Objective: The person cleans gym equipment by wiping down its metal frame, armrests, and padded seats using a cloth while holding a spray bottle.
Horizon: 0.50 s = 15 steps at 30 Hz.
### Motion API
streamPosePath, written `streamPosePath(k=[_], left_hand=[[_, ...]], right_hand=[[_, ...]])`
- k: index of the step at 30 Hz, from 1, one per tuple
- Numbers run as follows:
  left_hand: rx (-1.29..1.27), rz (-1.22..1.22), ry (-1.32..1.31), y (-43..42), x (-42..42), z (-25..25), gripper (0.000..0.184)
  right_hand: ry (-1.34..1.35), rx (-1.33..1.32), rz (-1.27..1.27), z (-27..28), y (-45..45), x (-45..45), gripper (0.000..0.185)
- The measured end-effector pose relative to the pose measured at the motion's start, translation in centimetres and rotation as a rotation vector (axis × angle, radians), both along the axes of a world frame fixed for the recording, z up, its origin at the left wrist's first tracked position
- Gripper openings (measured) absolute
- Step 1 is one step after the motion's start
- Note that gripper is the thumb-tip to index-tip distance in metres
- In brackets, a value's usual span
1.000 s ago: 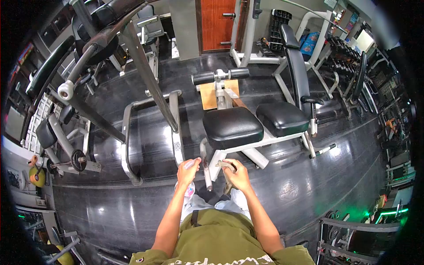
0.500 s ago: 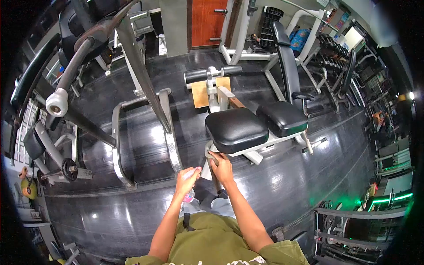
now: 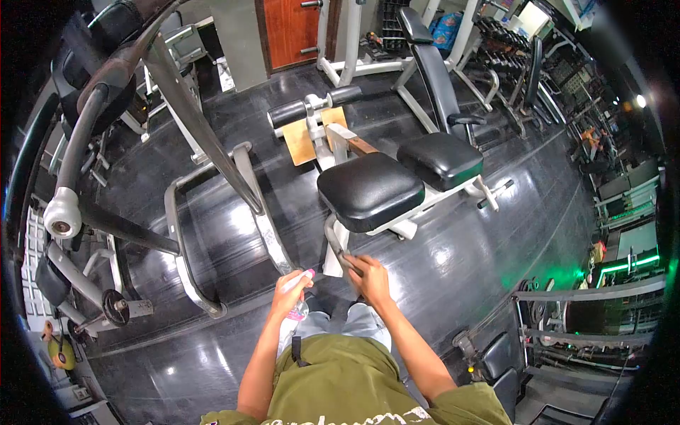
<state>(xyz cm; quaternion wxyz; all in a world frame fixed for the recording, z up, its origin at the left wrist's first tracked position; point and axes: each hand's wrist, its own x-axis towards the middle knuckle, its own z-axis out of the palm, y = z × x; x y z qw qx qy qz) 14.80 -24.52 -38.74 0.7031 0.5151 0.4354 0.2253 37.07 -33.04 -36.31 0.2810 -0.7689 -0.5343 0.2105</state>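
My left hand (image 3: 289,292) is closed around a small clear spray bottle (image 3: 301,309) with a pink top and pink colouring near its base. Just right of it, my right hand (image 3: 370,280) has curled fingers against the curved metal handle (image 3: 333,230) at the near end of a bench. Whether a thin cloth lies under those fingers, I cannot tell. Above the handle sits the bench's black padded seat (image 3: 370,191). A second black pad (image 3: 440,160) stands beside it on the same white frame.
To the left rises a machine with a metal base frame (image 3: 185,262) and a thick bar with a round white end (image 3: 64,212). A bench with a tall backrest (image 3: 433,78) stands behind the pads. Dumbbell racks (image 3: 504,53) line the back right. A metal rack (image 3: 595,289) is at the lower right.
My right hand has slid down the handle, toward my body. The left hand still holds the bottle. The view has shifted, so the machines appear farther left and higher.
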Motion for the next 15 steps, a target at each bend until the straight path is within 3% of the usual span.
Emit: streamPosePath(k=[7,15], left_hand=[[0.027,-0.079,-0.007,-0.3,-1.5,1.2,0.029],[0.022,-0.064,-0.026,0.1,-3.4,1.2,0.03]], right_hand=[[-0.253,0.096,-0.068,-2.3,7.4,-1.9,0.041],[-0.304,-0.007,0.056,0.0,2.2,-2.1,0.042]])
